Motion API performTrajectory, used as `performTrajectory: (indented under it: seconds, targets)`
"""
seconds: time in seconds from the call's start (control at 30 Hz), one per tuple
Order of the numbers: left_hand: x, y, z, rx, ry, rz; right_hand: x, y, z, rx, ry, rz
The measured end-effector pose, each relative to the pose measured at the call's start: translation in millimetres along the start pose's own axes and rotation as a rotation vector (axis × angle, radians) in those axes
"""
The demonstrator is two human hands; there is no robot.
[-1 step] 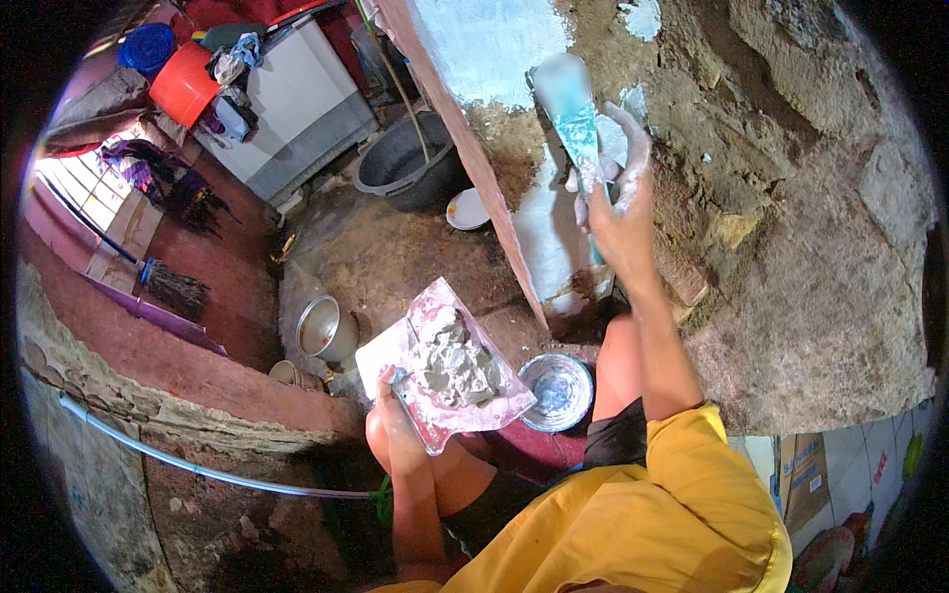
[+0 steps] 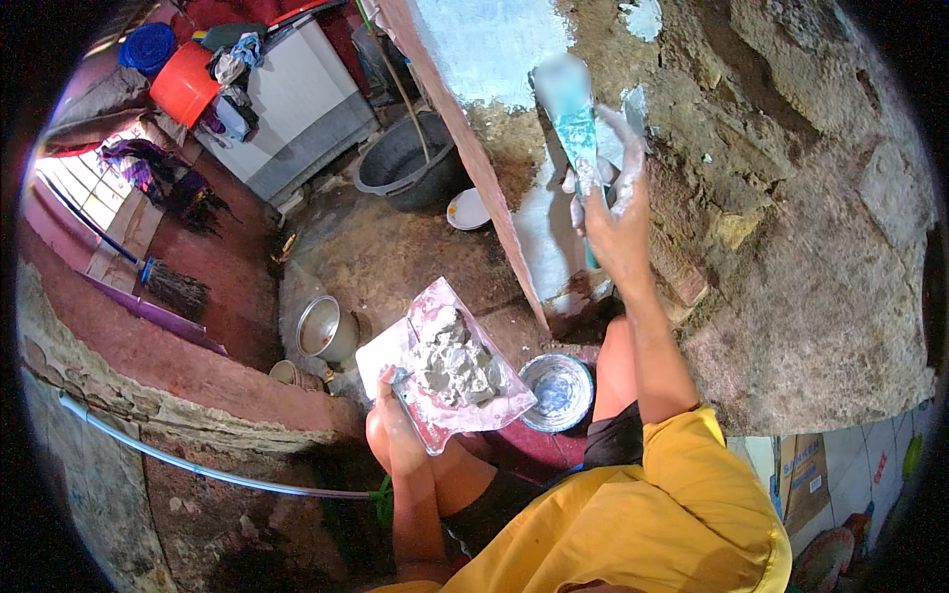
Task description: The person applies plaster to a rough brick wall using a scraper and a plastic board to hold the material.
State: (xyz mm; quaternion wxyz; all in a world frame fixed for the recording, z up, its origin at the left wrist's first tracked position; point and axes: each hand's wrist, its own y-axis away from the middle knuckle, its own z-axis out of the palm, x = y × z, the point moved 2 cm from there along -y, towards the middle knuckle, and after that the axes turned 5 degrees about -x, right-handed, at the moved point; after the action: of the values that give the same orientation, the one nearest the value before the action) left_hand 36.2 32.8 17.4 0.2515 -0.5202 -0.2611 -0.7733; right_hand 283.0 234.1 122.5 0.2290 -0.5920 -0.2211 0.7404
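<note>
My right hand (image 2: 618, 203), dusted with white, grips a turquoise putty knife (image 2: 576, 124) held against the rough wall (image 2: 692, 119), beside patches of white coating (image 2: 474, 44). Its blade end looks pale and blurred. My left hand (image 2: 397, 400) holds a flat pinkish-white board (image 2: 509, 400) at its lower left corner, with a lumpy heap of grey-white paste (image 2: 450, 366) on it. A round basin (image 2: 556, 390) streaked with white sits just right of the board, near my knee.
A large black tub (image 2: 390, 168) with a pole, a white lid (image 2: 468, 208) and a metal pot (image 2: 326, 326) sit on the floor (image 2: 326, 257). An orange bucket (image 2: 183, 84) and clothes top a white unit (image 2: 297, 99). A mop (image 2: 173, 282) and a pale hose (image 2: 227, 465) are at left.
My right hand and the putty knife have shifted very slightly left. My left hand and the board look unmoved.
</note>
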Motion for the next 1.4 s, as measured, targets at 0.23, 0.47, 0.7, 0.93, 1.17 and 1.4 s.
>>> performTrajectory:
  seconds: [0.23, 0.47, 0.7, 0.93, 1.17, 1.4]
  targets:
    - [-7, -4, -10, -0.012, -0.007, 0.061, 5, 13, 19, 0.042, -0.081, 0.072]
    - [-5, 0, -11, 0.018, -0.028, 0.075, 15, 31, 5, -0.003, 0.078, 0.115]
    - [1, -3, -2, 0.070, 0.048, -0.012, -7, 66, -10, -0.267, -0.007, 0.051]
    - [3, 6, -8, -0.117, -0.008, 0.067, 15, 109, 3, -0.905, -0.040, 0.184]
    - [-6, 1, -25, -0.097, -0.064, 0.198, 36, 126, 5, -1.053, -0.035, 0.255]
    - [0, -2, -17, -0.061, 0.211, 0.061, 35, 118, -44, -1.211, 0.317, 0.324]
